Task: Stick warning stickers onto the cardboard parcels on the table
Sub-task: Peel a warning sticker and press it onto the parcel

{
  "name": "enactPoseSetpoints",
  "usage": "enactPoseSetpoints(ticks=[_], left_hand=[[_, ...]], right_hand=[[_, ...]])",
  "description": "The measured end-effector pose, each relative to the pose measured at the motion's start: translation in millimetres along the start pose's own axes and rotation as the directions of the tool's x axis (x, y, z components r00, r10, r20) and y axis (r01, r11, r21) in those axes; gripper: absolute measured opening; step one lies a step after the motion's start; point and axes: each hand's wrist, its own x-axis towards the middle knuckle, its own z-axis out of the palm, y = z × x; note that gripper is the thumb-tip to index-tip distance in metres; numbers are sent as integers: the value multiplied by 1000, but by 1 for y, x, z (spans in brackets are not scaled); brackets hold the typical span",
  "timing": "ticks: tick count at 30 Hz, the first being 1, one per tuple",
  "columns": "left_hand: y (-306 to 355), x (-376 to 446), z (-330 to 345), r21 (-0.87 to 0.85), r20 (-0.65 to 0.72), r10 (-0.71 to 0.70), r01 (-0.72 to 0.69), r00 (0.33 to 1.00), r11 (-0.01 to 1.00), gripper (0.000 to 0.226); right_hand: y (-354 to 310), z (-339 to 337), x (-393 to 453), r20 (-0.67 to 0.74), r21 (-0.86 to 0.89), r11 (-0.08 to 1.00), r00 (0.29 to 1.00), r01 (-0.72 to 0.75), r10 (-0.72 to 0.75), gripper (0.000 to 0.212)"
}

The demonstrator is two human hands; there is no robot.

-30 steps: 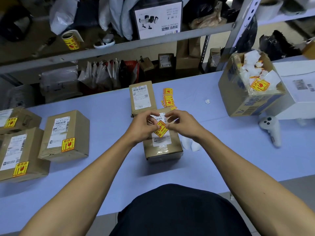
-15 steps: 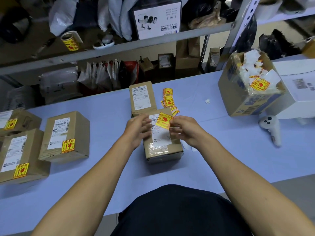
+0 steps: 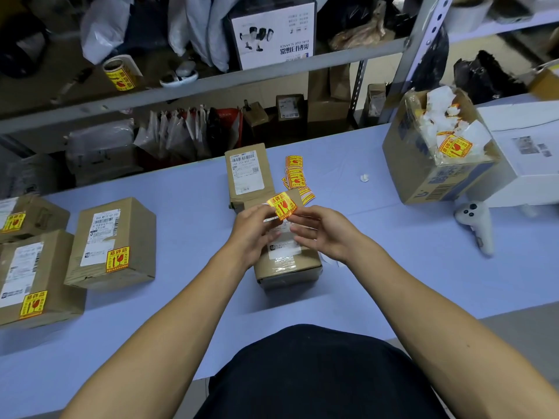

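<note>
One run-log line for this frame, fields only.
phase: peeling | left hand: pinching sticker | right hand: pinching sticker | parcel: under hands, no sticker | spare stickers: behind

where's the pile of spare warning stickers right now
In the head view, the loose sticker pile lies on the table just right of the far parcel, beyond both hands.
</note>
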Motion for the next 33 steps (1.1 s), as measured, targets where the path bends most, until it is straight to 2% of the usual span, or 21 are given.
enactPoseSetpoints(ticks=[2,5,8,11,13,20,25,28,33], left_hand=[[-2,-2,4,49,5,36,-37,999,998,12],[-3,-5,6,75,5,47,-48,999,996,14],[-2,-7,1,140,75,0,-10,997,990,11],[-4,-9,-2,233,113,-51,23,992,972,11],[-7,-10,-2,266,103,-71,41,992,963,11],[-22,-12,-3,309,77,-87,60,993,949,11],[-29,-17,0,369,84,-99,62,991,927,12],[-32,-17,-1,506,56,-88,48,995,861,12],[-40,-17,1,740,78,-5,-55,997,670,17]], right_hand=[[1,-1,0,-71,-158,986,995,56,-68,13],[-2,-7,-1,-125,-250,964,984,95,-129,19],[-7,-13,-4,-88,-338,932,981,132,-170,27],[-7,-13,-8,-32,-435,882,976,181,-216,14],[-6,-14,-10,-18,-446,874,975,192,-224,9],[11,-29,-14,-33,-478,865,981,154,-192,15],[22,-34,-15,-62,-530,837,979,133,-195,7],[25,-35,-15,-102,-558,824,978,93,-179,6],[30,-42,-13,-143,-640,767,977,30,-157,9]])
